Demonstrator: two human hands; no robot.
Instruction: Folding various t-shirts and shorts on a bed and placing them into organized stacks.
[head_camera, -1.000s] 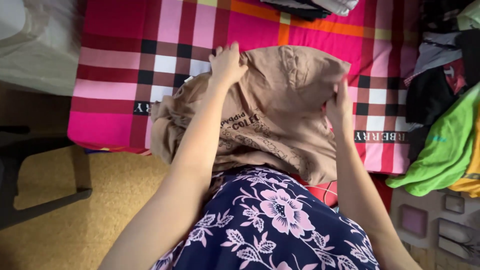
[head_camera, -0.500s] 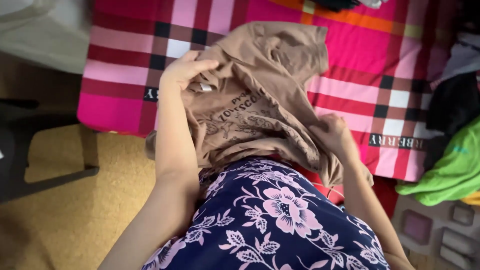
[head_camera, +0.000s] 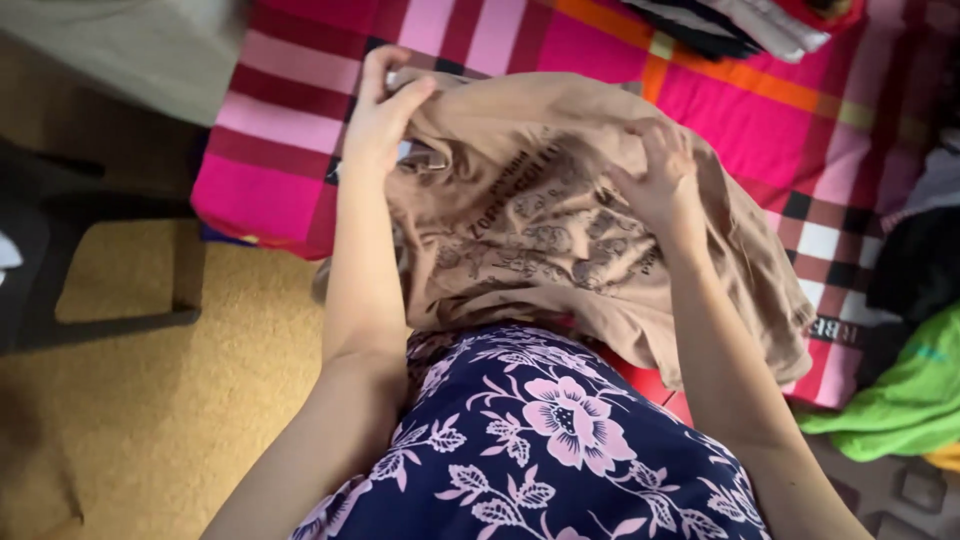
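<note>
Garment under handling: a tan printed T-shirt (head_camera: 560, 230), bunched at frame centre, lying on the pink, red and white checked bedcover (head_camera: 270, 150) with its lower edge hanging off the near side of the bed. Left hand (head_camera: 385, 110), at 10 o'clock of the shirt, pinches the fabric edge near the neck label. Right hand (head_camera: 655, 175), at 2 o'clock, presses curled fingers into the cloth, gripping a fold. A green garment (head_camera: 900, 400) lies at 4 o'clock; folded dark clothing (head_camera: 730, 25) at 1 o'clock.
</note>
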